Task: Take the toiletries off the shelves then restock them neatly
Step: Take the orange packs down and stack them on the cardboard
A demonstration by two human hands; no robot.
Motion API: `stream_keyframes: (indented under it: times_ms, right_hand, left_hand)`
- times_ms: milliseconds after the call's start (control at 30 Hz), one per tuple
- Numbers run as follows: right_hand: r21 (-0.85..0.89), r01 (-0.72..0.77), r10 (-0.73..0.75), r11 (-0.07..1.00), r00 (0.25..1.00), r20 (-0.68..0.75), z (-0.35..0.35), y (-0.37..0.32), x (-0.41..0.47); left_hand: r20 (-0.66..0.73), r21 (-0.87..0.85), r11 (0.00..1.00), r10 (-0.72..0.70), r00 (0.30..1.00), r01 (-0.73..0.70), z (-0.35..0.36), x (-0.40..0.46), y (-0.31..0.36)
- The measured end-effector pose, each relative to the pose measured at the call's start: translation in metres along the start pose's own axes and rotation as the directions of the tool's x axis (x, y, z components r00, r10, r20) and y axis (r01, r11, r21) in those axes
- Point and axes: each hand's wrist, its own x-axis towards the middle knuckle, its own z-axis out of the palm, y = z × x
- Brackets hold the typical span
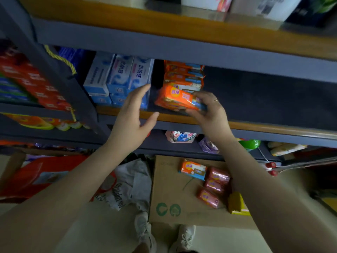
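Observation:
My right hand [209, 110] grips an orange soap pack [176, 99] by its right end, just above the front edge of the middle shelf [264, 126]. Behind it sits a stack of like orange packs [184, 73]. My left hand [134, 114] hovers open to the left of the held pack, fingers spread, in front of blue-and-white toothpaste boxes [118, 77]. The shelf to the right of the stack is bare and dark.
A cardboard box [167, 194] on the floor below carries one orange pack [193, 169], three pink packs [213, 187] and a yellow pack [237, 204]. Red boxes [34, 83] fill the left bay. Pouches lie on the lower shelf. My shoes [164, 234] stand beneath.

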Motion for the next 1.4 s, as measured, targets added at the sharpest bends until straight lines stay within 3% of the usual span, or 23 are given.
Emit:
stream_keyframes:
  times_ms: [67,133,333,400,467,533,633,700,767,800,900,1000,1067,1233,1400]
  right_hand:
    - [0.311,-0.143,0.097,0.939,0.982,0.159,-0.008,-0.013,-0.012]
    - [0.462,-0.206,0.093,0.863,0.963,0.255,-0.009,-0.021,-0.024]
    - [0.577,-0.353,0.158,0.737,0.919,0.361,-0.005,-0.025,-0.046]
    - [0.484,-0.304,0.16,0.821,0.935,0.315,-0.01,-0.035,-0.049]
    - [0.174,-0.079,0.053,0.982,0.988,0.148,-0.016,-0.046,-0.052]
    - [-0.167,0.186,-0.183,0.968,0.983,0.034,-0.021,-0.057,-0.057]
    - [-0.294,0.298,-0.314,0.908,0.949,-0.005,-0.025,-0.073,-0.062]
    - [-0.175,0.191,-0.204,0.966,0.977,-0.058,-0.028,-0.077,-0.066]
    - [0.131,-0.011,0.015,0.991,0.999,-0.033,-0.035,-0.075,-0.07]
    - [0.301,-0.096,0.092,0.949,0.995,0.027,-0.04,-0.072,-0.073]
    - [0.573,-0.199,0.094,0.795,0.974,0.207,-0.052,-0.06,-0.083]
    - [0.595,-0.234,0.071,0.769,0.956,0.284,-0.057,-0.054,-0.087]
    - [0.592,-0.248,0.108,0.767,0.959,0.262,-0.058,-0.055,-0.087]
    - [0.436,-0.28,0.217,0.855,0.958,0.189,-0.06,-0.05,-0.08]
    - [0.467,-0.43,0.37,0.772,0.903,0.219,-0.059,-0.037,-0.067]
  left_hand:
    - [0.034,-0.057,0.998,-0.014,0.999,0.016,-0.006,0.002,0.014]
    - [0.072,-0.105,0.993,-0.045,0.996,0.053,-0.013,0.002,0.024]
    - [0.173,-0.141,0.99,0.028,0.985,-0.003,-0.028,-0.003,0.031]
    - [0.205,-0.214,0.974,-0.03,0.978,0.075,-0.028,-0.005,0.025]
    - [0.236,-0.25,0.957,-0.084,0.968,0.144,-0.027,-0.005,0.016]
    - [0.277,-0.193,0.973,-0.069,0.958,0.125,-0.024,-0.008,0.011]
    - [0.376,-0.314,0.936,-0.031,0.926,0.159,-0.015,-0.012,0.01]
    - [0.421,-0.413,0.881,-0.04,0.906,0.231,-0.007,-0.015,0.013]
    - [0.458,-0.478,0.814,-0.089,0.885,0.329,0.0,-0.017,0.015]
    - [0.474,-0.509,0.77,-0.122,0.872,0.385,0.004,-0.018,0.016]
    - [0.602,-0.601,0.533,-0.189,0.776,0.596,0.015,-0.024,0.013]
    - [0.753,-0.597,0.206,-0.191,0.63,0.776,0.028,-0.03,0.012]
    - [0.817,-0.548,0.077,-0.166,0.552,0.833,0.036,-0.031,0.013]
    - [0.909,-0.404,0.006,-0.109,0.402,0.915,0.041,-0.028,0.024]
    - [0.962,-0.255,0.016,-0.096,0.256,0.967,0.036,-0.025,0.031]
